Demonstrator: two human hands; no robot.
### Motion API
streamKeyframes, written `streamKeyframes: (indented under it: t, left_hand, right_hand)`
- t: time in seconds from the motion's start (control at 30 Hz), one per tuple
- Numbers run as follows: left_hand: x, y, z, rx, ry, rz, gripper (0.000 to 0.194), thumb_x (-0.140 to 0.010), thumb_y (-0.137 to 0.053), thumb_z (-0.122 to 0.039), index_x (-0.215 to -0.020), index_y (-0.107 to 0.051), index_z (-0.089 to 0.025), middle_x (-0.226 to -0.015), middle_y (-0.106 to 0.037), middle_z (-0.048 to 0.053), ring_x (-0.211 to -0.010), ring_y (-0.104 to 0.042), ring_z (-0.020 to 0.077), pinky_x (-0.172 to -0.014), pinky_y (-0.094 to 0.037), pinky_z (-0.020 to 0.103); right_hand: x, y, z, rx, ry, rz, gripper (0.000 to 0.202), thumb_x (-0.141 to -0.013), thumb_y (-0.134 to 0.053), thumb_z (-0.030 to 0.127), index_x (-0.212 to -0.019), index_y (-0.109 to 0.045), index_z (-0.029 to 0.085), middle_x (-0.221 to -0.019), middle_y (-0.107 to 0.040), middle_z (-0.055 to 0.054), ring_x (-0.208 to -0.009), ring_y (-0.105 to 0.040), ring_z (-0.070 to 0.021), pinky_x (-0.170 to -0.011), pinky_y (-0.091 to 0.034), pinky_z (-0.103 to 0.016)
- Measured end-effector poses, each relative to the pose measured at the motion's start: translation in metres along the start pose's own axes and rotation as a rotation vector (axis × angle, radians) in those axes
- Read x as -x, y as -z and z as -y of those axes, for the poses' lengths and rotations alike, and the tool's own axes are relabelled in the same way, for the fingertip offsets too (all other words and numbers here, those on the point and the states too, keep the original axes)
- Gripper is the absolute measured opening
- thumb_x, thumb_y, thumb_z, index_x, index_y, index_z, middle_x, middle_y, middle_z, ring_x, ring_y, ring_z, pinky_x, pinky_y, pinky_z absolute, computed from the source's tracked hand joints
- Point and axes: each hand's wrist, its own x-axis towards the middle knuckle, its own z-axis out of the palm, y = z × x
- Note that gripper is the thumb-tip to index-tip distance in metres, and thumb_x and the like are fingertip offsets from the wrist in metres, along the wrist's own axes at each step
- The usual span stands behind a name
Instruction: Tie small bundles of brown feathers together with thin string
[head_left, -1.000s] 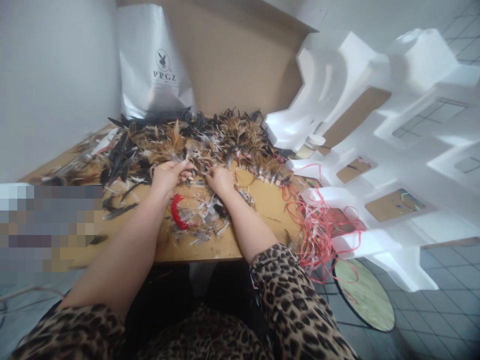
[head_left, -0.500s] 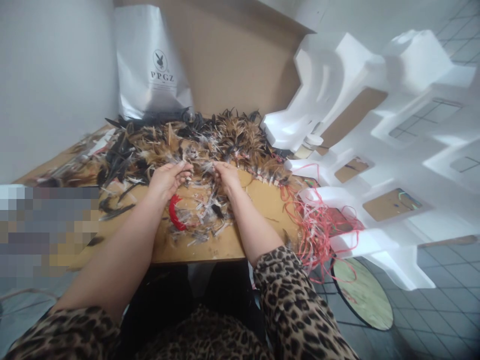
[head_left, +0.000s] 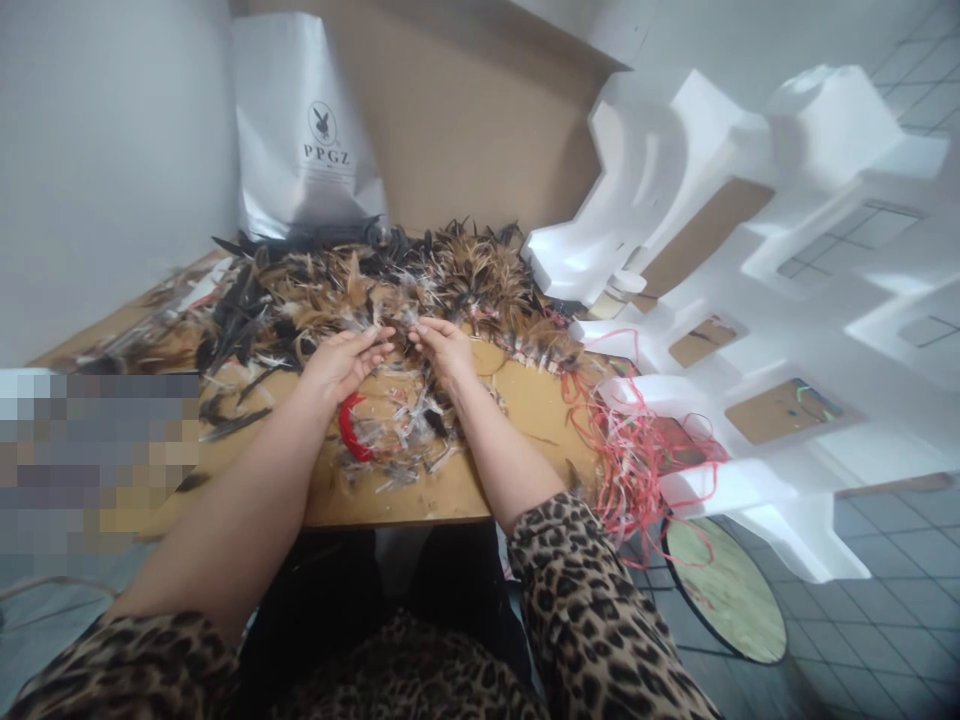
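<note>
Your left hand [head_left: 341, 364] and right hand [head_left: 448, 352] curled inward; cannot tell what, if anything, pinched. Advise light touch, avoid crushing brown feathers [head_left: 484, 268] beyond right hand.

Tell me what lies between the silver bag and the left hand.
In the head view, brown and black feathers lie between the silver bag and the left hand.

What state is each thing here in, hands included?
Left hand, fingers bent; hold unclear
Right hand, fingers bent; hold unclear
Feathers, heaped, some scattered
Table, littered with feathers
Red strip, curved, lying down
Strings, tangled
Bag, upright
White foam, has openings
</note>
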Motion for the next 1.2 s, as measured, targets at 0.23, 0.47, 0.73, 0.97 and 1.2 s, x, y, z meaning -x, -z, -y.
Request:
streamKeyframes:
  t: [0.23, 0.47, 0.73, 0.97, 1.2]
  left_hand:
    - [-0.005, 0.003, 0.002, 0.016, -0.03, -0.065, 0.009, -0.069, -0.067, -0.015, -0.072, -0.06, -0.01, -0.069, -0.066, 0.005, -0.061, -0.064, 0.0095, -0.049, -0.046, 0.014]
    - [0.001, -0.006, 0.003, -0.165, -0.123, -0.155, 0.013, -0.065, -0.069, -0.018, -0.067, -0.061, -0.009, -0.059, -0.064, 0.005, -0.055, -0.062, 0.0096, -0.049, -0.046, 0.015]
    - [0.0, -0.005, 0.005, -0.161, -0.168, -0.113, 0.013, -0.064, -0.07, -0.019, -0.068, -0.063, -0.008, -0.078, -0.068, 0.01, -0.064, -0.063, 0.0097, -0.057, -0.049, 0.016]
    - [-0.001, -0.003, 0.003, -0.096, -0.145, -0.121, 0.013, -0.065, -0.07, -0.019, -0.067, -0.063, -0.008, -0.07, -0.067, 0.007, -0.063, -0.062, 0.0082, -0.061, -0.05, 0.016]
    - [-0.004, 0.002, 0.002, -0.014, -0.119, -0.072, 0.01, -0.066, -0.07, -0.018, -0.069, -0.065, -0.009, -0.072, -0.066, 0.006, -0.063, -0.061, 0.0072, -0.06, -0.049, 0.015]
  right_hand:
    - [0.006, -0.001, -0.003, 0.383, 0.093, 0.152, 0.014, -0.065, -0.066, 0.022, -0.077, -0.063, 0.014, -0.061, -0.063, 0.002, -0.054, -0.055, -0.0066, -0.057, -0.044, -0.019]
    - [0.0, 0.005, -0.016, 0.772, 0.229, 0.208, 0.017, -0.067, -0.061, 0.03, -0.072, -0.064, 0.014, -0.062, -0.06, 0.002, -0.056, -0.05, -0.0078, -0.057, -0.04, -0.02]
    - [0.001, 0.007, -0.012, 0.83, 0.199, 0.203, 0.013, -0.066, -0.06, 0.025, -0.07, -0.062, 0.014, -0.058, -0.056, 0.004, -0.053, -0.045, -0.006, -0.055, -0.035, -0.019]
    - [0.006, 0.004, -0.008, 0.602, 0.034, 0.274, 0.028, -0.063, -0.06, 0.021, -0.09, -0.062, 0.012, -0.055, -0.051, 0.007, -0.048, -0.039, -0.0032, -0.05, -0.032, -0.017]
    - [0.008, 0.004, -0.004, 0.509, -0.064, 0.278, 0.03, -0.063, -0.062, 0.023, -0.091, -0.062, 0.014, -0.055, -0.052, 0.007, -0.044, -0.038, -0.0026, -0.044, -0.026, -0.016]
